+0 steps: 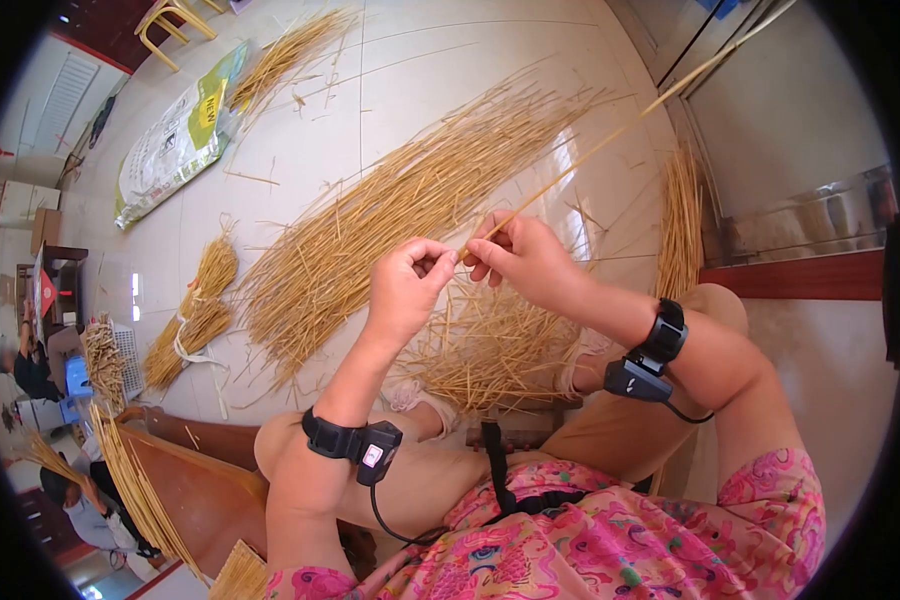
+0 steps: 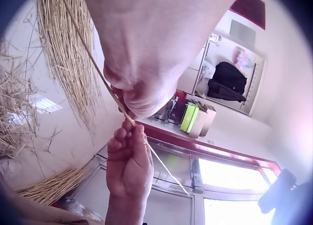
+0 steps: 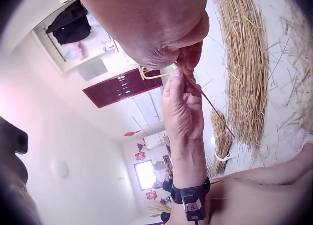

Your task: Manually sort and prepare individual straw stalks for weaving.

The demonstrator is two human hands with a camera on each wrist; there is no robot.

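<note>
Head | left hand, right hand pinch one straw | printed sack: contents unclear

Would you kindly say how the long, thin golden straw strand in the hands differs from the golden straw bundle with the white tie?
The strand is slender; the bundle is thick with many stalks. The left hand and right hand hold the strand up; the bundle lies on the tiled floor. The bundle has a white tie; the strand shows none. Both are golden straw.
</note>
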